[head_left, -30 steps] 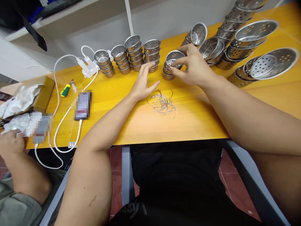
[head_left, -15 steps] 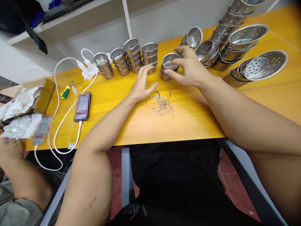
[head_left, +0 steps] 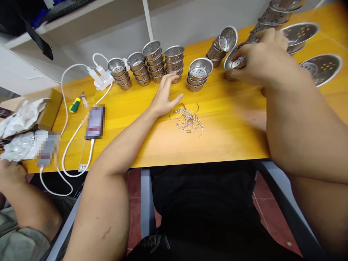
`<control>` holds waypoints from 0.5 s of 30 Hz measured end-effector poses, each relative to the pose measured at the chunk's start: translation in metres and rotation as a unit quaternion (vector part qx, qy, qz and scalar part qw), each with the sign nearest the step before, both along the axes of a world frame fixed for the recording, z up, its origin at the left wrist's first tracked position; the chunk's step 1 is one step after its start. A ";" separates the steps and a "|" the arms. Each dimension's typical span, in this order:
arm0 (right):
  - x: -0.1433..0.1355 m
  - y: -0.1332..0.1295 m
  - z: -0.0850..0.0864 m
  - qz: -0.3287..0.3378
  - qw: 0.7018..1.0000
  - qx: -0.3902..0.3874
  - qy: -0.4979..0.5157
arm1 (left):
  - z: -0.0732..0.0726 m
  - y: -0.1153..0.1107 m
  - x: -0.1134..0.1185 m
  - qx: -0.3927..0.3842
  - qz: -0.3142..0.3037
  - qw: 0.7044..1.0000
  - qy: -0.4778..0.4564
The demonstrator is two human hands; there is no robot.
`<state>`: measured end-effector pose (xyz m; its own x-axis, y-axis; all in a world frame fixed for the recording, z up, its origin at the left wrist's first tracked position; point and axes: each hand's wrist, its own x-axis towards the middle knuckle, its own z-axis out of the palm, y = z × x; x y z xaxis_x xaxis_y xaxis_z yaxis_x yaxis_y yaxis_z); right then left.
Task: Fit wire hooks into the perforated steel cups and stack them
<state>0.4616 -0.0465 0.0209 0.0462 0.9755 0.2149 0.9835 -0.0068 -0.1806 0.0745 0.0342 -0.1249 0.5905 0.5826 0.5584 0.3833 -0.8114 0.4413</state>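
The one camera rides on my head, so it looks out from above my lap [head_left: 203, 214], forward and down over the yellow table [head_left: 152, 145]. My arms [head_left: 107, 195] lie closest to the lens, one coming in at the bottom edge, the other at the right. My left hand [head_left: 164, 96] falls near the middle of the view, my right hand [head_left: 268, 59] toward the upper right. The perforated cups [head_left: 199, 74] stand farther off, before the wall [head_left: 190, 21]; the tall stack is cut by the top edge. The view is wide, taking in a neighbour's forearm [head_left: 32, 199] at lower left, and the table slopes up rightward.
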 end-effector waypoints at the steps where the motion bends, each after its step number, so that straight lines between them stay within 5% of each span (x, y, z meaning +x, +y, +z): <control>1: 0.000 0.001 -0.002 -0.004 1.000 -0.005 -0.007 | 0.000 0.001 0.000 -0.002 -0.002 1.000 0.000; 8: 0.011 0.018 -0.017 0.000 0.999 0.035 -0.035 | -0.005 0.003 0.001 0.010 0.006 1.000 -0.009; 15: -0.001 0.007 -0.003 0.022 0.995 0.087 0.044 | -0.006 0.004 0.001 0.017 0.020 1.000 0.005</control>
<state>0.4608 -0.0398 0.0178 0.0307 0.9257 0.3770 0.9627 0.0741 -0.2603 0.0751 0.0377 -0.1307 0.5735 0.5865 0.5719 0.4197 -0.8100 0.4097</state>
